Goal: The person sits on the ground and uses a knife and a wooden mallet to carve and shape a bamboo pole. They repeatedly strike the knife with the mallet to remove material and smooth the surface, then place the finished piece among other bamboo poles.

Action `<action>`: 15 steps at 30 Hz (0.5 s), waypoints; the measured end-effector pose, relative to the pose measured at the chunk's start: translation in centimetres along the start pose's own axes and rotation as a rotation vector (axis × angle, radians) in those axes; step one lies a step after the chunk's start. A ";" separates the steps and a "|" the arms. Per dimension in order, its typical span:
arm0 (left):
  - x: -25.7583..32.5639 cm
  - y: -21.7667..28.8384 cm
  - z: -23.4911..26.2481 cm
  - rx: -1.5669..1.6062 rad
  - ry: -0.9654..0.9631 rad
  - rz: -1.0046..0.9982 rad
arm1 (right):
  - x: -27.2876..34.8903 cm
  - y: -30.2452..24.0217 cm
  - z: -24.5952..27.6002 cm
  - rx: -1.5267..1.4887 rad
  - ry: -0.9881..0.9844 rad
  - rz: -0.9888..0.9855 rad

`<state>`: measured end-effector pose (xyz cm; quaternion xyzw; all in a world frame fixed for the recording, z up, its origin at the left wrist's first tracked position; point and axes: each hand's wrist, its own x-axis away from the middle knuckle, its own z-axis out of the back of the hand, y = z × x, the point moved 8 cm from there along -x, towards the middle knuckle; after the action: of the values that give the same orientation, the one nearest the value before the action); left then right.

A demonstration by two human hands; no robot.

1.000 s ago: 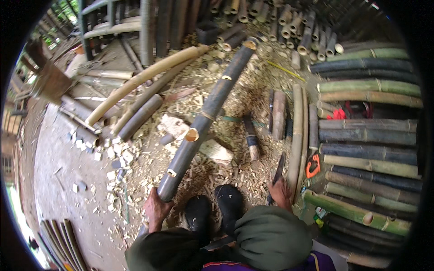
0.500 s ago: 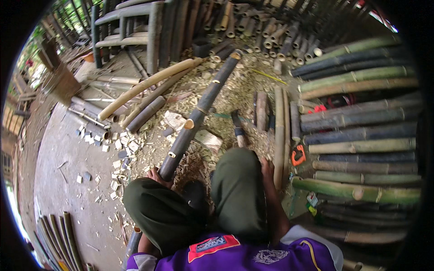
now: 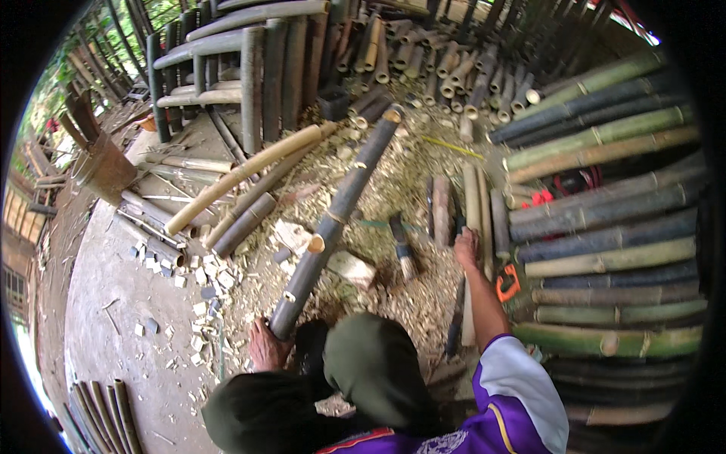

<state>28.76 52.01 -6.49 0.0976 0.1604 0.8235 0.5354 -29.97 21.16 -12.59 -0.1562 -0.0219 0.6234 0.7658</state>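
Observation:
A long dark bamboo pole [image 3: 336, 218] with several pale notches cut in it slants away from me, its near end beside my knees. My left hand [image 3: 270, 349] is curled against that near end, its fingers partly hidden. My right arm stretches forward to the right, and my right hand [image 3: 467, 248] is closed among narrow bamboo pieces and dark tools. What it holds is hard to make out; a slim dark length [image 3: 456, 318] lies just below it. Between the pole and that hand lies a short tool [image 3: 402, 244] with a dark upper part and a pale lower end.
Bamboo poles [image 3: 605, 257] lie in a row at right, near an orange handle [image 3: 507, 282]. Cut bamboo lengths [image 3: 461, 68] are piled at the back. Small offcuts [image 3: 215, 280] and shavings cover the ground. A bamboo frame [image 3: 249, 83] and bucket [image 3: 106, 170] stand at far left.
My right hand has moved forward from beside my knee to the narrow bamboo pieces. My knees have shifted lower in view, showing more of my left hand, still at the pole's near end.

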 end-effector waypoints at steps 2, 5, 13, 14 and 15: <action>-0.3 0.3 -0.2 0.033 0.024 -0.005 | -4.0 2.0 -2.1 0.117 -0.209 -0.095; -0.3 -0.2 0.3 0.054 -0.069 0.091 | -6.5 0.8 -4.5 0.302 -0.284 -0.163; -2.5 1.1 0.4 0.271 -0.110 0.019 | -8.4 3.4 -1.4 0.037 -0.298 -0.176; -4.2 3.4 0.0 0.293 -0.123 -0.012 | -8.6 7.5 0.6 -0.079 -0.302 -0.199; -5.0 3.4 1.2 0.239 -0.094 0.024 | -6.5 2.4 -0.1 -0.525 -0.300 -0.173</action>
<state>28.28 46.38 -4.08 0.2010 0.2310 0.7993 0.5170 -33.61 15.35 -12.26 -0.2526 -0.3081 0.5450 0.7378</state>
